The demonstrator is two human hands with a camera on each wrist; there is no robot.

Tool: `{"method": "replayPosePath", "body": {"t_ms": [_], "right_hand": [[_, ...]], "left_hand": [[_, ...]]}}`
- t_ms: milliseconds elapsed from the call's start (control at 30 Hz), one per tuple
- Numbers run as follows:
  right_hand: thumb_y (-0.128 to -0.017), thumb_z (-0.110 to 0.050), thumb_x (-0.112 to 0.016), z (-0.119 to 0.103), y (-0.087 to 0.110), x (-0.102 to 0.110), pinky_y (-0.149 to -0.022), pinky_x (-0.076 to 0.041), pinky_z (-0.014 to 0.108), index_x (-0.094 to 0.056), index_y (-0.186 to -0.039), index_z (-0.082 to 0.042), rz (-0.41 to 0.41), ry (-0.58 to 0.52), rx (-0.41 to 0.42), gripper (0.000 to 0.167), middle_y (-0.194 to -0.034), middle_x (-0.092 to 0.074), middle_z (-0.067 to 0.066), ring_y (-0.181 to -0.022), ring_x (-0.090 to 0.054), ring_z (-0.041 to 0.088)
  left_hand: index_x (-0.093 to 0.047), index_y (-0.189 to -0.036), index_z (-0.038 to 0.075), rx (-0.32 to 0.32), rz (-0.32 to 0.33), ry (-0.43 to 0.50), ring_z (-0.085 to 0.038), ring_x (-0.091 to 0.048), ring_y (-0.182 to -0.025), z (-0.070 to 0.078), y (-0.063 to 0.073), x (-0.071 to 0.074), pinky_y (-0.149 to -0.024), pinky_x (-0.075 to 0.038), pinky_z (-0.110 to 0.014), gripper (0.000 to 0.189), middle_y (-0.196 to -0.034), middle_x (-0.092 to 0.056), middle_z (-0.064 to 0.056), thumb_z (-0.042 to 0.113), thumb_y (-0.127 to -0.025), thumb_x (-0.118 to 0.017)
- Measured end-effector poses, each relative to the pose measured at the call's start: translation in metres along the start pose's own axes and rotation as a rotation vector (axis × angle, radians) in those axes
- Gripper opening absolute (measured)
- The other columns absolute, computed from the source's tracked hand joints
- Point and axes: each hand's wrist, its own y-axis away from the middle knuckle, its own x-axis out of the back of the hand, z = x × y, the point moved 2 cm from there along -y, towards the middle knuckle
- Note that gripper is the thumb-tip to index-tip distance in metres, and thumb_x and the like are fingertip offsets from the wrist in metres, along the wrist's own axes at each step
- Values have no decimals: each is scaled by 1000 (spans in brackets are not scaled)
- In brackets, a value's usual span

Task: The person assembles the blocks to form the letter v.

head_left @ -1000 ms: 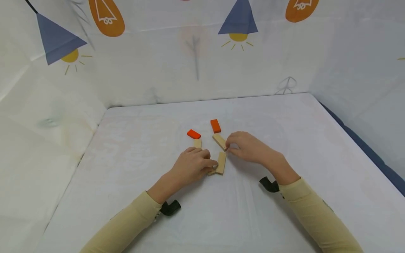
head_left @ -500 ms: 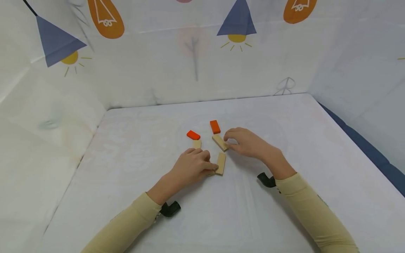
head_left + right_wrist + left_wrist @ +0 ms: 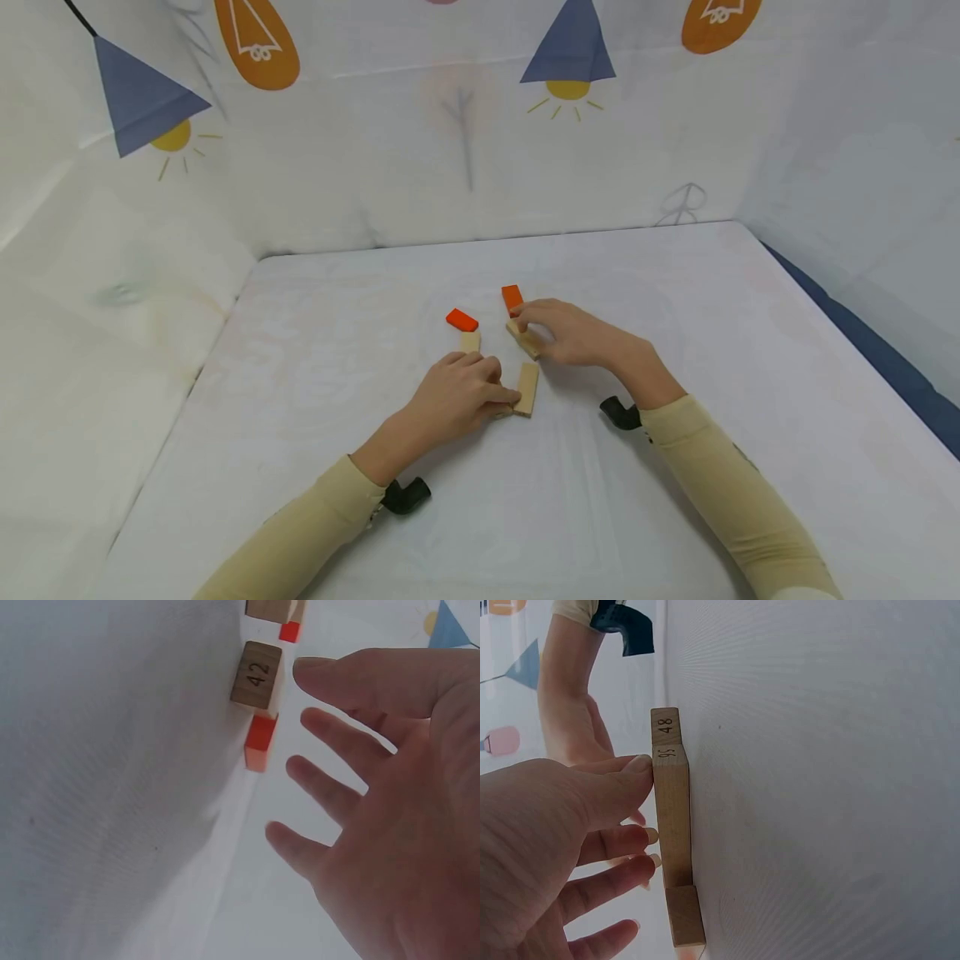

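Observation:
My left hand (image 3: 453, 396) rests over a wooden block that it mostly hides in the head view. In the left wrist view, my thumb touches the top edge of this block (image 3: 673, 825), with fingertips along its side. A block numbered 48 (image 3: 665, 726) stands at one end, a shorter-looking wooden block (image 3: 685, 915) at the other. My right hand (image 3: 577, 333) hovers with loose fingers over a slanted block (image 3: 528, 346). The right wrist view shows its end numbered 42 (image 3: 257, 675), beside my thumb tip. One more wooden block (image 3: 527, 389) lies just right of my left fingertips.
Two orange blocks, one on the left (image 3: 462, 320) and one on the right (image 3: 512, 296), lie at the far ends of the wooden ones. A white cloth covers the table (image 3: 360, 317). A patterned curtain (image 3: 337, 167) hangs behind it.
My right hand has moved left and farther over the slanted block, from its near end toward the right orange block. My left hand stays in place.

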Motion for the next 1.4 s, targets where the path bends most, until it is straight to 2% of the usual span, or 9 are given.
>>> {"method": "replayPosePath", "body": {"t_ms": [300, 533, 867, 1233, 1400], "right_hand": [[-83, 3, -56, 5, -2, -2, -121, -26, 52, -60, -116, -14, -38, 3, -12, 37, -155, -44, 2, -147, -34, 30], [-83, -1, -58, 12, -3, -4, -121, -26, 51, -59, -111, -13, -43, -14, -19, 30, -155, -43, 3, -147, -33, 28], [-84, -5, -64, 17, -7, -8, -121, -26, 53, -57, -106, -14, -35, -68, 6, 25, -153, -45, 4, -146, -35, 29], [-83, -11, -70, 20, -9, -8, -120, -27, 53, -62, -115, -16, -33, -90, -14, 33, -151, -49, 2, -145, -38, 29], [-83, -14, -73, 20, -10, -9, -121, -27, 52, -61, -125, -13, -44, -92, -12, 43, -148, -50, 4, -144, -39, 28]], "left_hand": [[-75, -104, 43, 2, 3, -3, -11, -54, -80, 0, -1, 1, -84, -47, -29, 15, -85, -57, 8, 36, -92, -70], [-74, -104, 43, -19, 5, -44, -10, -54, -78, 1, -1, 2, -81, -46, -28, 16, -85, -57, 8, 36, -90, -72], [-75, -106, 43, 3, -11, -34, -10, -54, -79, 1, -2, 2, -81, -46, -28, 16, -86, -57, 8, 38, -91, -71], [-74, -108, 43, 20, -38, -20, -11, -55, -81, 0, -1, 2, -84, -47, -29, 18, -87, -58, 8, 37, -92, -70], [-74, -107, 43, 10, -30, -27, -11, -55, -80, -1, 0, 1, -82, -47, -29, 16, -87, -58, 8, 38, -92, -70]]}}
